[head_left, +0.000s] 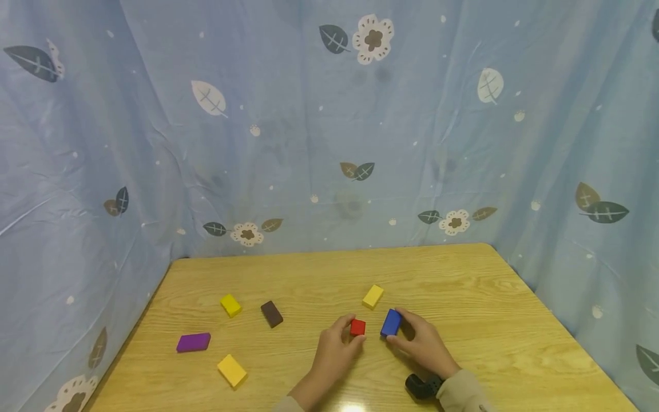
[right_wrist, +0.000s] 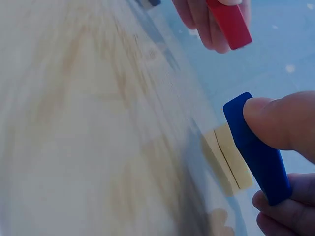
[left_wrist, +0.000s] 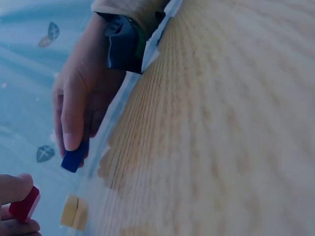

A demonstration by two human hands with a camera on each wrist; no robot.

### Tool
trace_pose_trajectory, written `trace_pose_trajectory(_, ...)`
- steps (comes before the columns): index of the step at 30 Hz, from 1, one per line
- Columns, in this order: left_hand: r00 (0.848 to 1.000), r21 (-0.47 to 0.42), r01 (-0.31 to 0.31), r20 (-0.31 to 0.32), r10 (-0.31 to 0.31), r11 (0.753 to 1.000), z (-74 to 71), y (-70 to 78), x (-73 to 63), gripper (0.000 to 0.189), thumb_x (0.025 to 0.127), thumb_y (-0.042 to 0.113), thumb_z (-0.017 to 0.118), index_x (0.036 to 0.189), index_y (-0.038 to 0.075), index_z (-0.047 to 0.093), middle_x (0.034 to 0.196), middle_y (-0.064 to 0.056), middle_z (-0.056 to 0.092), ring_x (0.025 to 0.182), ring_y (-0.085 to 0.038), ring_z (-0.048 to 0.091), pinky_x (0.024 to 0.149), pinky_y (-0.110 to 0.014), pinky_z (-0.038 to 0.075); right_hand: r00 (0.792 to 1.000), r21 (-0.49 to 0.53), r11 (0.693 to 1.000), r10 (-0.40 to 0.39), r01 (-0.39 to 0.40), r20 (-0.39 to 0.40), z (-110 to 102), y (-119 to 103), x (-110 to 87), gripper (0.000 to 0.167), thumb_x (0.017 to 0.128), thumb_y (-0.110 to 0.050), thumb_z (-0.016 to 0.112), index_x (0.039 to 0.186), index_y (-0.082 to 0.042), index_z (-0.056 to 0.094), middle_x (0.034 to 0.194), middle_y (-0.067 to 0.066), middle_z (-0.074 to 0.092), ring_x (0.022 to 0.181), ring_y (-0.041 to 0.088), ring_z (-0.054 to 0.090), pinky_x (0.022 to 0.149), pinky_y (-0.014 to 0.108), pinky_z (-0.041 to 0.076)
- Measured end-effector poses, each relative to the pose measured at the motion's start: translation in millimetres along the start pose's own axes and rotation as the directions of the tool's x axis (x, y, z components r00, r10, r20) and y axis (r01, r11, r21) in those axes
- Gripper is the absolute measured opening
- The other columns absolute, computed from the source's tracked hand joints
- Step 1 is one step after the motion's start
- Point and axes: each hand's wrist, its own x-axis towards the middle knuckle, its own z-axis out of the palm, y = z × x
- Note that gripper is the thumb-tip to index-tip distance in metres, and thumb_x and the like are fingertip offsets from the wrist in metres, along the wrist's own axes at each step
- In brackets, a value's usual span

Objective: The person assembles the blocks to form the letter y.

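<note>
My left hand pinches a red block between thumb and fingers, and the same red block shows at the lower left of the left wrist view. To its right, my right hand grips a blue block by its two ends; in the right wrist view the thumb presses one end of the blue block and the fingers hold the other. The two blocks are a short gap apart. Just beyond them lies a pale yellow block on the wooden table.
On the left half of the table lie a bright yellow block, a dark brown block, a purple block and an orange-yellow block. A blue patterned curtain hangs behind the table and along both sides.
</note>
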Motion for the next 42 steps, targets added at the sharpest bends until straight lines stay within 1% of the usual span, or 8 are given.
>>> trace_pose_trajectory(8, 1.0, -0.04, -0.002, 0.028, 0.003, 0.999, -3.0, -3.9, 0.7, 0.047, 0.085, 0.019, 0.071, 0.125, -0.002, 0.057, 0.121, -0.016, 0.064, 0.116, -0.033, 0.059, 0.098, -0.046, 0.048, 0.999, 0.044, 0.998, -0.04, 0.041, -0.024, 14.6, -7.6, 10.4, 0.069, 0.079, -0.03, 0.077, 0.134, 0.001, 0.051, 0.13, 0.023, 0.056, 0.121, 0.042, 0.052, 0.101, 0.054, 0.042)
trace_pose_trajectory(16, 1.0, -0.048, -0.021, -0.013, 0.02, 0.999, -13.2, -13.5, 8.0, 0.045, 0.085, 0.019, 0.072, 0.123, -0.002, 0.058, 0.12, -0.016, 0.065, 0.113, -0.03, 0.062, 0.095, -0.043, 0.05, 0.999, 0.081, 0.996, -0.044, 0.046, -0.027, 21.2, -15.0, 24.2, 0.071, 0.079, -0.029, 0.077, 0.137, 0.0, 0.048, 0.135, 0.021, 0.053, 0.125, 0.04, 0.048, 0.105, 0.053, 0.039)
trace_pose_trajectory(20, 0.999, -0.066, -0.036, -0.027, 0.035, 0.997, -17.0, -19.6, 9.7, 0.044, 0.084, 0.017, 0.072, 0.12, -0.003, 0.059, 0.118, -0.018, 0.065, 0.11, -0.031, 0.063, 0.094, -0.042, 0.051, 0.997, 0.07, 0.995, -0.068, 0.07, -0.033, 25.5, -17.4, 29.5, 0.07, 0.08, -0.028, 0.077, 0.137, -0.001, 0.048, 0.136, 0.021, 0.052, 0.126, 0.039, 0.048, 0.105, 0.052, 0.04)
trace_pose_trajectory(24, 0.999, -0.076, -0.032, -0.016, 0.031, 0.997, -19.8, -22.3, 8.6, 0.045, 0.085, 0.019, 0.072, 0.12, -0.005, 0.059, 0.12, -0.02, 0.064, 0.11, -0.031, 0.063, 0.095, -0.039, 0.051, 0.994, 0.056, 0.994, -0.095, 0.097, -0.047, 31.0, -19.9, 32.6, 0.07, 0.079, -0.028, 0.077, 0.136, 0.001, 0.048, 0.136, 0.023, 0.051, 0.126, 0.041, 0.048, 0.105, 0.053, 0.039)
trace_pose_trajectory(29, 1.0, -0.084, -0.02, 0.004, 0.021, 0.996, -19.9, -24.6, 4.4, 0.048, 0.085, 0.022, 0.072, 0.121, -0.006, 0.058, 0.122, -0.02, 0.063, 0.111, -0.032, 0.062, 0.095, -0.039, 0.051, 0.996, 0.051, 0.995, -0.078, 0.08, -0.039, 37.9, -24.3, 33.6, 0.07, 0.079, -0.028, 0.078, 0.135, 0.001, 0.049, 0.137, 0.025, 0.049, 0.128, 0.042, 0.045, 0.107, 0.053, 0.037)
trace_pose_trajectory(33, 1.0, -0.081, -0.026, 0.004, 0.026, 0.996, -17.6, -27.1, 2.9, 0.049, 0.084, 0.022, 0.072, 0.121, -0.007, 0.058, 0.121, -0.021, 0.063, 0.112, -0.034, 0.061, 0.095, -0.042, 0.05, 0.997, 0.034, 0.997, -0.071, 0.072, -0.036, 41.9, -26.2, 34.0, 0.071, 0.078, -0.03, 0.078, 0.134, 0.001, 0.05, 0.138, 0.027, 0.047, 0.129, 0.043, 0.044, 0.107, 0.054, 0.036)
trace_pose_trajectory(38, 1.0, -0.042, -0.016, 0.021, 0.017, 0.999, -16.1, -27.5, 2.3, 0.048, 0.085, 0.022, 0.071, 0.122, -0.005, 0.058, 0.123, -0.019, 0.063, 0.114, -0.033, 0.06, 0.098, -0.043, 0.049, 0.997, 0.014, 0.997, -0.072, 0.073, -0.032, 44.6, -28.1, 35.4, 0.07, 0.079, -0.029, 0.077, 0.134, 0.002, 0.049, 0.137, 0.029, 0.046, 0.129, 0.044, 0.043, 0.107, 0.055, 0.035)
trace_pose_trajectory(42, 0.999, 0.003, -0.032, 0.03, 0.032, 0.999, -15.1, -28.4, 2.8, 0.047, 0.085, 0.023, 0.072, 0.122, -0.003, 0.059, 0.121, -0.017, 0.064, 0.114, -0.032, 0.06, 0.097, -0.044, 0.049, 0.997, 0.002, 0.997, -0.072, 0.072, -0.03, 47.8, -27.6, 36.5, 0.07, 0.08, -0.029, 0.077, 0.135, 0.003, 0.048, 0.137, 0.029, 0.046, 0.129, 0.044, 0.043, 0.107, 0.055, 0.035)
